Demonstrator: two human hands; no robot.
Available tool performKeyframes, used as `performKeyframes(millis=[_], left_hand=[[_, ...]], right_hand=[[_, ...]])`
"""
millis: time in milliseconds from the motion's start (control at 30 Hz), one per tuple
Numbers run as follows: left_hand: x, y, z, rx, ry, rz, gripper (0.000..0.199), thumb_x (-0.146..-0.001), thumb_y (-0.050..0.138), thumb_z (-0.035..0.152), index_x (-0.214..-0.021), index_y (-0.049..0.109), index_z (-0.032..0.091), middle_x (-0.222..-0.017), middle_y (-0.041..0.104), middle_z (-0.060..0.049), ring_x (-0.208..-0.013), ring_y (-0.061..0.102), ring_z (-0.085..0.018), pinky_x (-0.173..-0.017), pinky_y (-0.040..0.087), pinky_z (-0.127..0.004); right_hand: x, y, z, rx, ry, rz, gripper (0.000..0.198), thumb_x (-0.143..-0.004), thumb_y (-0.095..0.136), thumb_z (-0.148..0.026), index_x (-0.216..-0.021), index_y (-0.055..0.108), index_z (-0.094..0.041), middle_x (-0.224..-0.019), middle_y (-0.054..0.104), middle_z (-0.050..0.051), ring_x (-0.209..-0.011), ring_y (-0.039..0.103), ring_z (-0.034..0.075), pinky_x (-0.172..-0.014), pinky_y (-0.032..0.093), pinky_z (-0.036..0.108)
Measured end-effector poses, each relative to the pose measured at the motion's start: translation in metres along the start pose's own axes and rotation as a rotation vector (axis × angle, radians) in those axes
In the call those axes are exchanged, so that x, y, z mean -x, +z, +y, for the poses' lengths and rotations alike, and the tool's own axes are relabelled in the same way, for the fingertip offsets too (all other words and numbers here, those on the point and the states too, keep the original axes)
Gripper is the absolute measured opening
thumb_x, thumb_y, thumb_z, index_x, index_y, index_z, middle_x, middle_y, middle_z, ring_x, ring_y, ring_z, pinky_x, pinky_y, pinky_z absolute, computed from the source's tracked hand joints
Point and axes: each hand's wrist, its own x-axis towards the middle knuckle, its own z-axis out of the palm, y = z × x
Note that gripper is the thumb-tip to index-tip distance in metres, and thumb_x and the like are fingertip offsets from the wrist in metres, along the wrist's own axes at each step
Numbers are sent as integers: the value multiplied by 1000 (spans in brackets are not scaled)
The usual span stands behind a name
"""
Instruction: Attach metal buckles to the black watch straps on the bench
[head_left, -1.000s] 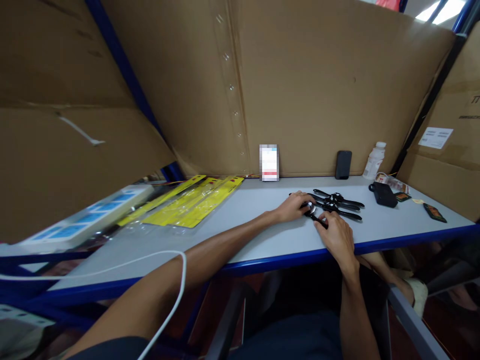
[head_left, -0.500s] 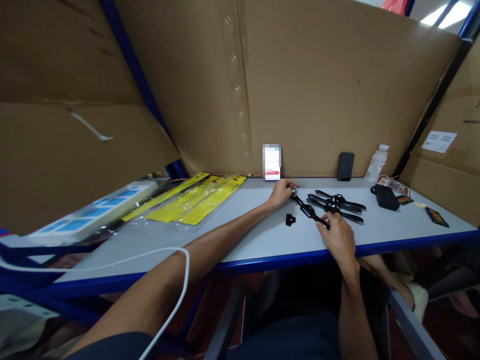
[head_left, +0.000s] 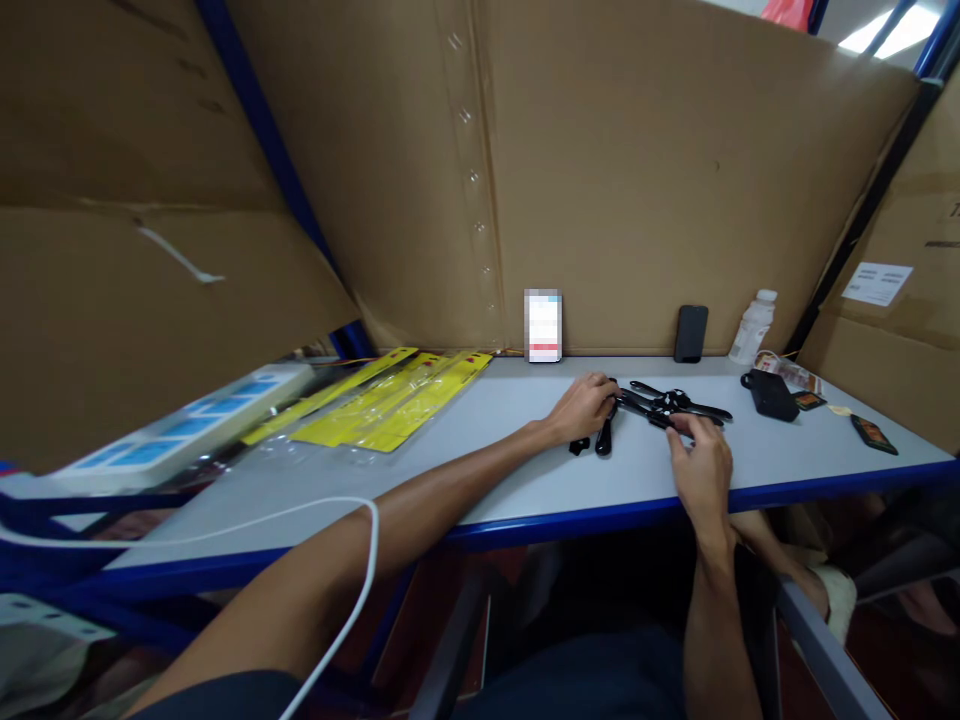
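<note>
My left hand is closed around a black spokeshave, whose one handle points toward the table's front edge. The middle of that tool is hidden by my fingers. My right hand pinches a second black spokeshave from the pile, and its far end reaches close to my left fingers. Behind it another black spokeshave with a bright metal middle lies on the table. A small black metal part rests just below my left hand, partly covered.
Yellow blister packs and a white box with blue panels lie on the left. A lit phone, a dark phone, a bottle and a black case stand at the back. A white cable crosses my left arm.
My left hand has come nearer and right, turning its spokeshave so one handle points toward me. My right hand has let go of that tool, shifted right and taken another spokeshave.
</note>
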Motion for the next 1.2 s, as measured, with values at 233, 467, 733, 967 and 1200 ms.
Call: performKeyframes(millis=[233,467,733,967,1200], left_hand=[[3,6,9,27,188,-152,36,-106,43,33,-131,65,19,-142,60,-15,-128,59,-29,-108,48,-49],[2,6,11,53,154,-133,46,-110,30,38,-140,59,19,-137,63,-15,-127,59,-28,-107,48,-46],[-5,-4,-13,-270,5,-121,46,-109,34,39,-143,54,15,-132,62,-18,-121,57,-31,-103,45,-48],[-5,-12,-7,-225,13,-41,32,-106,40,25,-128,62,17,-120,66,-13,-113,59,-27,-98,47,-44],[-3,3,51,-168,204,-125,28,-104,51,29,-126,63,17,-122,67,-13,-118,60,-29,-99,49,-44]], right_hand=[[-1,-11,18,345,44,-176,39,-99,47,-25,-130,69,-13,-131,69,17,-117,59,31,-101,44,45],[-3,-10,12,333,18,-207,32,-98,49,-19,-118,73,-17,-121,74,11,-114,61,27,-100,44,38],[-5,-11,14,310,35,-200,31,-96,50,-18,-115,74,-18,-116,75,10,-111,63,27,-96,46,37],[-2,-9,14,362,38,-184,31,-98,51,-23,-117,74,-19,-113,73,12,-108,63,27,-92,46,37],[-2,-13,15,277,-28,-267,26,-97,53,-23,-110,76,-21,-109,71,8,-105,64,24,-91,45,34]])
